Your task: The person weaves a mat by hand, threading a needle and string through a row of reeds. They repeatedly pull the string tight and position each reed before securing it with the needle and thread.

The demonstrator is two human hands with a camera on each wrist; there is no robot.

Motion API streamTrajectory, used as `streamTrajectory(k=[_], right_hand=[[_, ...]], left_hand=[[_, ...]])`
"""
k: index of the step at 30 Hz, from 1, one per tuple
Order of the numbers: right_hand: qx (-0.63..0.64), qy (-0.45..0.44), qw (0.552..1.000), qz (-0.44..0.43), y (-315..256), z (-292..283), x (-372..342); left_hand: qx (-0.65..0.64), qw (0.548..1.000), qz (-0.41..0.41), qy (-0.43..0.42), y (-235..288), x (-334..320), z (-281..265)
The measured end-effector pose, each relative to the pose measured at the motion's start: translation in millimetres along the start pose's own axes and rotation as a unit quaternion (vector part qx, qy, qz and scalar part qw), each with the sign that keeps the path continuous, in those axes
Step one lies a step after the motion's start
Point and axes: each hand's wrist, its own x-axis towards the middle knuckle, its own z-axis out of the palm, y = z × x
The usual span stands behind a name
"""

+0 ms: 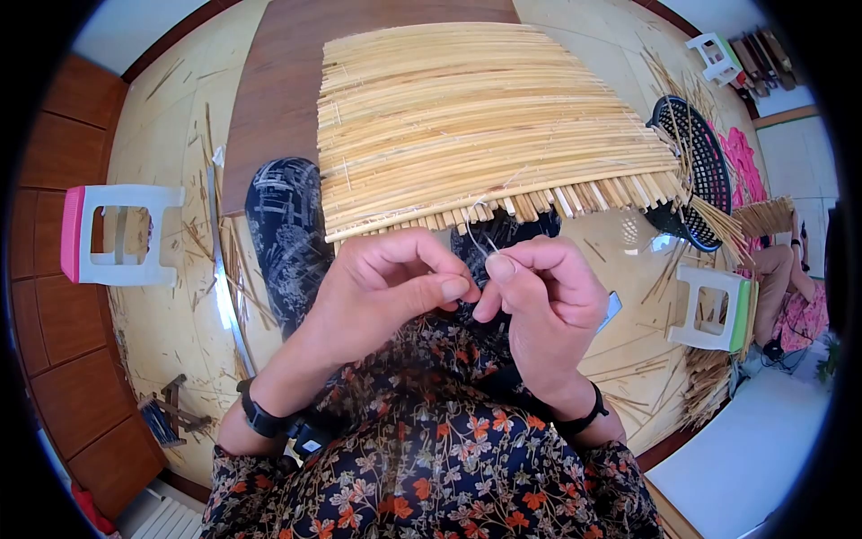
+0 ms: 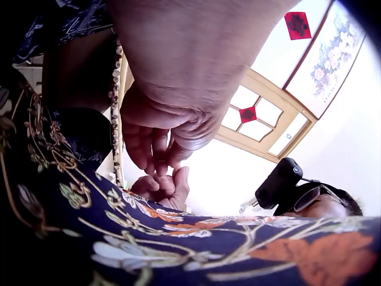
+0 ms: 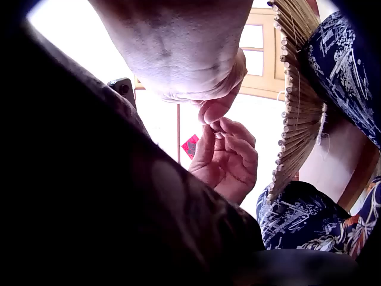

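Note:
A mat of straw-coloured reed stalks (image 1: 485, 117) lies over the knees and a brown board, its uneven near edge toward me. From that edge a thin pale thread (image 1: 470, 225) loops down to my hands. My right hand (image 1: 555, 301) pinches the thread between thumb and forefinger. Close beside it, my left hand (image 1: 382, 283) has its thumb and forefinger pressed together at the thread's lower part, which the fingers hide. In both wrist views the fingertips of the two hands meet. Stitches of white thread (image 3: 322, 125) show on the mat's underside.
A dark plastic basket (image 1: 687, 171) with loose stalks stands right of the mat. Plastic stools stand at left (image 1: 126, 235) and right (image 1: 709, 308). A long metal strip (image 1: 221, 269) and scattered stalks lie on the floor. Another person (image 1: 795, 287) sits at far right.

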Motion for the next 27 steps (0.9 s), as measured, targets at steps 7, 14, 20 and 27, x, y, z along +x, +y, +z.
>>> streamTrajectory(k=[7, 14, 20, 27], right_hand=[[-0.191, -0.030, 0.973, -0.123, 4, -2, 0], [-0.236, -0.043, 0.956, -0.168, 6, -4, 3], [-0.229, -0.033, 0.957, -0.173, 9, -4, 2], [-0.229, -0.032, 0.956, -0.179, 8, -2, 2]], left_hand=[[-0.072, 0.997, -0.007, 0.033, -7, 3, 1], [-0.057, 0.998, -0.009, 0.036, -5, 4, 1], [-0.057, 0.998, -0.005, 0.036, -5, 5, 0], [-0.055, 0.998, -0.007, 0.035, -4, 4, -2]])
